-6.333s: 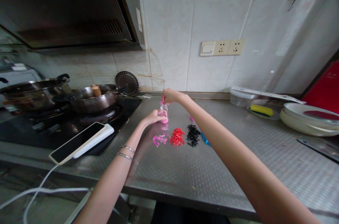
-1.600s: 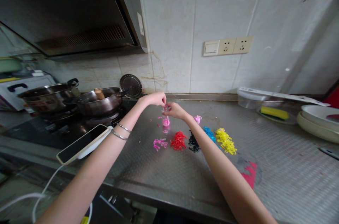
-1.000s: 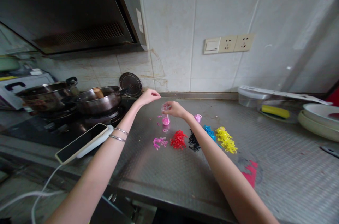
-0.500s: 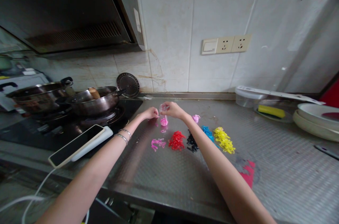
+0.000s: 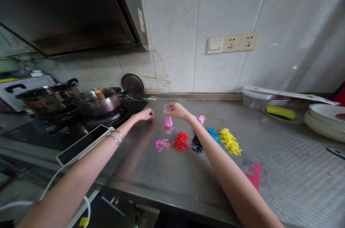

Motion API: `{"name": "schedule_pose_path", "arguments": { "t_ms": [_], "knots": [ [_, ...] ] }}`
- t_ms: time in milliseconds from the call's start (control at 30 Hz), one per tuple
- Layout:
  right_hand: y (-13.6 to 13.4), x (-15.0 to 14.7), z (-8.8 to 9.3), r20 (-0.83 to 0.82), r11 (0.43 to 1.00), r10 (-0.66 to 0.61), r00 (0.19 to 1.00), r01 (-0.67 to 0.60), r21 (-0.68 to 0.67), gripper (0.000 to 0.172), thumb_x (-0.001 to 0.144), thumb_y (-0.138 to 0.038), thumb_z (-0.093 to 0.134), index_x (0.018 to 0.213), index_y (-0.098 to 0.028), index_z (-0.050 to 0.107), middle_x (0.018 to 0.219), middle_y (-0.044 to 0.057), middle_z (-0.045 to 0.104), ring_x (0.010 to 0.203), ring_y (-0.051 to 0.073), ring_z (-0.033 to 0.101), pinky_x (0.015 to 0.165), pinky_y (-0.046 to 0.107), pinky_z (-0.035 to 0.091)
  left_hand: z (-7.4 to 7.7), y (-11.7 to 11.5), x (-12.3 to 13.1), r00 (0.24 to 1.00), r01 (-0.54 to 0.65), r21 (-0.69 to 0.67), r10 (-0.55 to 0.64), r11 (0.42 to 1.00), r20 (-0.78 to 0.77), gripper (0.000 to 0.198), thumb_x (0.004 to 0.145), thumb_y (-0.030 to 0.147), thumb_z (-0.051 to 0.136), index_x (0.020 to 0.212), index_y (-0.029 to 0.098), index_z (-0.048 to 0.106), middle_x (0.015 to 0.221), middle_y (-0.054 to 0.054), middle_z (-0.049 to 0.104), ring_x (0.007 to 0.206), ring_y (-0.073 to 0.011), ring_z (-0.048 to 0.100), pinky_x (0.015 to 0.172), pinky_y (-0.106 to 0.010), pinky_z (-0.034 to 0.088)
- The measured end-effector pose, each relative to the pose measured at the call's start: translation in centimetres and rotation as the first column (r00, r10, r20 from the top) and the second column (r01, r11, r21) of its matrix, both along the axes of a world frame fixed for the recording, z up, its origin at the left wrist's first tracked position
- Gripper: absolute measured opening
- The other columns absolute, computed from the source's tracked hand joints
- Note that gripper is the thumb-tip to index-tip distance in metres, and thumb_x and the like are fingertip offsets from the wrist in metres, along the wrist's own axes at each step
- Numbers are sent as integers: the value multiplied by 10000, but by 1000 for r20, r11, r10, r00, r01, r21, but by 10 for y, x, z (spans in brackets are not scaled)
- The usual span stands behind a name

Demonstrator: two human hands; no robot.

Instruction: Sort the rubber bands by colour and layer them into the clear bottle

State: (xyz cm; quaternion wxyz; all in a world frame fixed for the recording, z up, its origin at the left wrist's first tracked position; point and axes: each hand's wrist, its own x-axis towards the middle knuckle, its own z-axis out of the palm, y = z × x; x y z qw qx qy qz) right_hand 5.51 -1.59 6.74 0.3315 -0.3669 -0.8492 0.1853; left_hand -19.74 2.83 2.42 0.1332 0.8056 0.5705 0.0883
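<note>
My right hand (image 5: 178, 110) is closed around the upper part of a small clear bottle (image 5: 168, 118), which stands upright on the counter with pink rubber bands in its bottom. Left of it, my left hand (image 5: 145, 114) pinches its fingertips together just above the counter, and a tiny pinkish rubber band (image 5: 153, 119) shows at them. A few pink rubber bands (image 5: 162, 144) lie scattered in front of the bottle. To their right are piles of red bands (image 5: 181, 141), black bands (image 5: 197, 144), blue bands (image 5: 213, 134) and yellow bands (image 5: 230, 141). My right forearm partly covers the black and blue piles.
A small pink object (image 5: 201, 119) sits behind the piles. On the left are a stove with steel pots (image 5: 99, 104) and a phone (image 5: 82, 146) on a cable. Bowls (image 5: 323, 120), a yellow sponge (image 5: 280, 112) and a plastic tub (image 5: 254, 97) stand at right.
My left hand has moved left, away from the bottle. The right hand stays on the bottle, and the view has shifted slightly.
</note>
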Motion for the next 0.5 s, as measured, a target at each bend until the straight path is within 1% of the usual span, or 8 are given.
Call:
{"name": "schedule_pose_path", "arguments": {
  "t_ms": [100,267,433,500],
  "knots": [
    [-1,0,1,4,1000,-1,1000,1,-7,336,623,-387,626,844,-133,623,741,29,623,627,109,512,564,205,353,-4,-13,-5,1000,-1,6,1,1000,12,207,664,290,537,696,120,649,678,-56,641,610,-129,540,590,-208,376],
    [-4,0,2,3,1000,-9,1000,9,-4,346,622,-377,629,865,-132,623,759,37,625,649,122,525,583,215,366,-6,-30,-1,993,-48,50,42,998,109,220,677,305,545,711,117,655,676,-58,642,615,-130,540,588,-210,383],
    [-4,1,3,17,1000,-18,1000,18,6,349,624,-376,631,869,-127,622,758,41,623,663,129,532,592,220,369,-1,-35,-1,985,-39,-43,46,998,165,276,703,336,526,762,111,675,640,-51,630,507,-99,495,494,-203,355],
    [-3,1,2,20,1000,-19,1000,19,4,358,628,-390,626,875,-131,620,757,40,624,656,126,529,586,219,366,0,-34,-2,985,-24,-65,34,998,169,307,681,376,555,774,109,674,630,-45,623,478,-92,476,467,-201,341]
  ]
}}
